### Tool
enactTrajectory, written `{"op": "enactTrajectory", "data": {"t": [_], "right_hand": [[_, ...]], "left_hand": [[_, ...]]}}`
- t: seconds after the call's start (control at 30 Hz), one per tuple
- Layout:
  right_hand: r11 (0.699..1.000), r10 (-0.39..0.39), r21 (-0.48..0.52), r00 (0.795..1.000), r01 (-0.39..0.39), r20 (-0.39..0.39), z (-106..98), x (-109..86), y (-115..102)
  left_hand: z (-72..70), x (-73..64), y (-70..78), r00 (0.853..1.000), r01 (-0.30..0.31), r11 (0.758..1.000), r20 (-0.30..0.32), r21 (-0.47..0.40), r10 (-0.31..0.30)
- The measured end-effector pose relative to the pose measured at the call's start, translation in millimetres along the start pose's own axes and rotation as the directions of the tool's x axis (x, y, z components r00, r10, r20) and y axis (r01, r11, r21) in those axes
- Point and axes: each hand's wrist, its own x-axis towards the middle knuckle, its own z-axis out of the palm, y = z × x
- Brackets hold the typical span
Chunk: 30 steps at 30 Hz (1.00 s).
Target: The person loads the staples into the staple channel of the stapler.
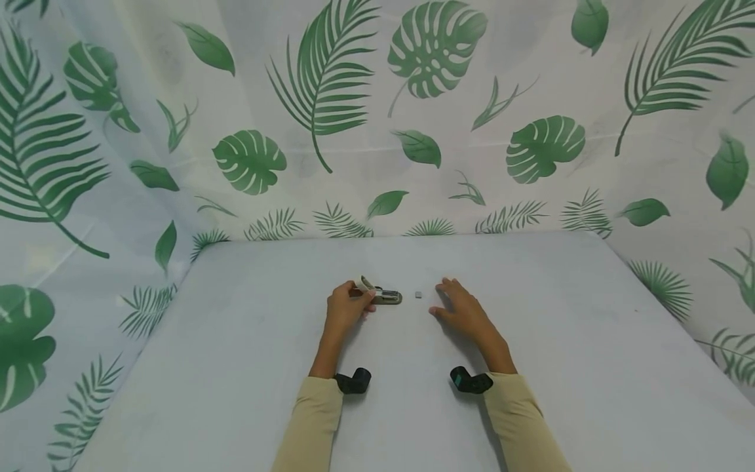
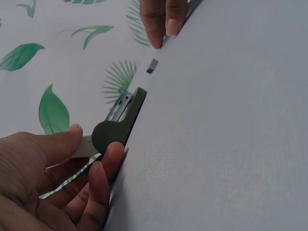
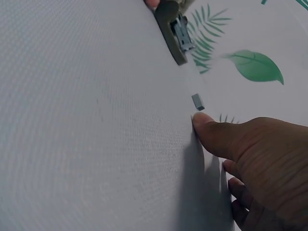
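Worktop [image 1: 236, 367] fills lower frame. Mid-frame, my left hand [image 1: 343, 309] pinches the lid-up stapler [image 1: 388, 296]; right hand [image 1: 466, 314], fingers loosely spread, holds nothing. Grey staple block [image 1: 418, 295] sits between, touching neither. Brushing it with my thumb could skid it away. Left wrist view shows my left fingers curled near the hinge; right wrist view, barely a fingertip.
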Motion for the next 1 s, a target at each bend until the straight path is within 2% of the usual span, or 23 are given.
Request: {"op": "enactTrajectory", "data": {"t": [0.1,0.37,0.6,0.77,1.0], "right_hand": [[1.000,0.008,-0.004,1.000,-0.008,0.006,0,0.0,-1],[1.000,-0.002,-0.027,1.000,0.003,0.018,0,0.7,2],[0.999,-0.004,-0.032,1.000,0.005,0.022,0,1.8,3],[1.000,-0.005,-0.026,1.000,0.005,0.017,0,2.9,3],[1.000,-0.015,0.001,1.000,0.015,0.005,2,2.1,4]], "left_hand": [[2.6,-2.0,3.3,1.000,-0.020,0.998,0.020,0.055,0.019],[8.5,-7.1,10.3,0.998,-0.028,0.997,0.066,0.070,0.023],[11.9,-7.1,8.9,0.995,-0.053,0.988,0.087,0.144,0.040],[14.1,-5.7,7.8,0.994,-0.050,0.985,0.100,0.164,0.034],[15.7,-6.3,5.2,0.988,-0.126,0.974,0.109,0.190,0.107]]}}
